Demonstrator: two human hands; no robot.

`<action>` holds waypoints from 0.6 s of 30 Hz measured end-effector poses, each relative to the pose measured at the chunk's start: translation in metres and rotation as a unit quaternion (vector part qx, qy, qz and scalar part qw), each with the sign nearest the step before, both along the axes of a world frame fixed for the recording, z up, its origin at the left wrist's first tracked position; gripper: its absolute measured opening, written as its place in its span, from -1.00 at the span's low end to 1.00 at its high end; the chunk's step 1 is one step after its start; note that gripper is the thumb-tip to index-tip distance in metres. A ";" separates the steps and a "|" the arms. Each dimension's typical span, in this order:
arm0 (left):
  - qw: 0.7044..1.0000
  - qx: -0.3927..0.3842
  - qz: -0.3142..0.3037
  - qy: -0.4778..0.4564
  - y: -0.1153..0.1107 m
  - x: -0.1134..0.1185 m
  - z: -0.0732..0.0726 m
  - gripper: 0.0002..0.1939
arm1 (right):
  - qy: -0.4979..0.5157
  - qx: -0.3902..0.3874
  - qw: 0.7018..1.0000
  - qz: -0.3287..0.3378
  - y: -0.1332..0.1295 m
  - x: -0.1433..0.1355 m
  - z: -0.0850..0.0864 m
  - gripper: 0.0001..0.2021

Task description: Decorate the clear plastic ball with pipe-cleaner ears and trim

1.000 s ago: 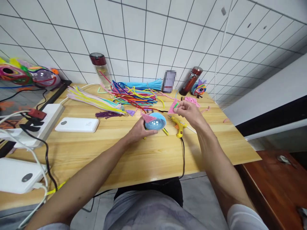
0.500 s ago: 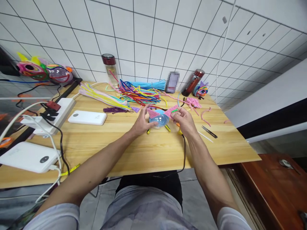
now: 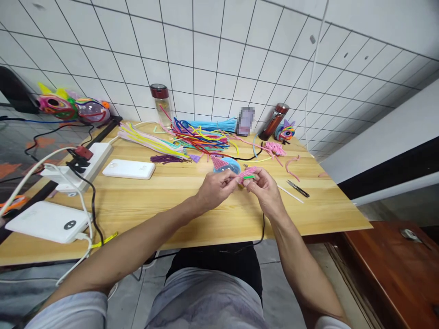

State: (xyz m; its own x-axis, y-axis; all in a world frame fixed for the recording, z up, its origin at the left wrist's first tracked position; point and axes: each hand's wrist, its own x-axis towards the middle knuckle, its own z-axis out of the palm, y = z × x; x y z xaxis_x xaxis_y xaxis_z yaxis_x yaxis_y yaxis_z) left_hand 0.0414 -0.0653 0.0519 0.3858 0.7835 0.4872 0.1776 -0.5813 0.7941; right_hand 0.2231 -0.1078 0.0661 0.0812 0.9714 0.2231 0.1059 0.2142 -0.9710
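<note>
My right hand is closed on a pink pipe-cleaner triangle, and a short green piece shows against it. My left hand pinches the triangle's left corner; the fingertips of both hands nearly meet there. Just behind my left hand sits a clear ball with a light blue rim. Another pink triangle stands up at the ball's left side. My left hand hides the ball's lower part.
Bundles of coloured pipe cleaners lie at the back, near a glass bottle and a dark red flask. Small scissors and a white stick lie to the right. Left are power banks, a power strip and cables.
My left hand has left the ball and moved right to the pink triangle in my right hand. That triangle has come away from the ball's side, lower and nearer to me.
</note>
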 end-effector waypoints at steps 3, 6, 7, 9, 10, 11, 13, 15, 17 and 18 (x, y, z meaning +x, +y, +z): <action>1.000 0.010 0.020 0.004 0.002 0.005 -0.012 -0.69 | 0.011 0.003 1.000 -0.026 0.001 -0.002 -0.010 -0.67; 1.000 -0.010 0.016 0.004 0.002 0.008 -0.021 -0.69 | 0.013 0.002 0.999 -0.043 0.005 0.001 -0.022 -0.71; 1.000 -0.028 0.013 -0.004 0.002 0.009 -0.023 -0.68 | 0.007 -0.001 0.999 -0.046 0.007 0.004 -0.026 -0.72; 0.997 -0.074 0.004 -0.029 0.003 0.010 -0.025 -0.66 | -0.023 -0.008 0.998 -0.064 0.009 0.017 -0.033 -0.73; 0.994 -0.099 0.000 -0.043 0.004 0.011 -0.025 -0.64 | -0.048 -0.009 0.995 -0.082 0.009 0.026 -0.035 -0.73; 0.991 -0.123 -0.002 -0.058 0.004 0.011 -0.026 -0.62 | -0.080 -0.010 0.991 -0.104 0.009 0.036 -0.038 -0.73; 0.983 -0.165 -0.003 -0.084 0.006 0.011 -0.025 -0.58 | -0.162 0.001 0.975 -0.150 0.007 0.058 -0.041 -0.75; 0.975 -0.199 -0.004 -0.101 0.006 0.012 -0.026 -0.55 | -0.254 0.019 0.950 -0.181 0.002 0.076 -0.042 -0.78; 0.970 -0.221 -0.012 -0.103 0.006 0.012 -0.027 -0.55 | -0.300 0.032 0.934 -0.189 -0.004 0.082 -0.040 -0.78; 0.968 -0.228 -0.017 -0.101 0.005 0.013 -0.028 -0.56 | -0.291 0.029 0.939 -0.179 -0.007 0.081 -0.038 -0.74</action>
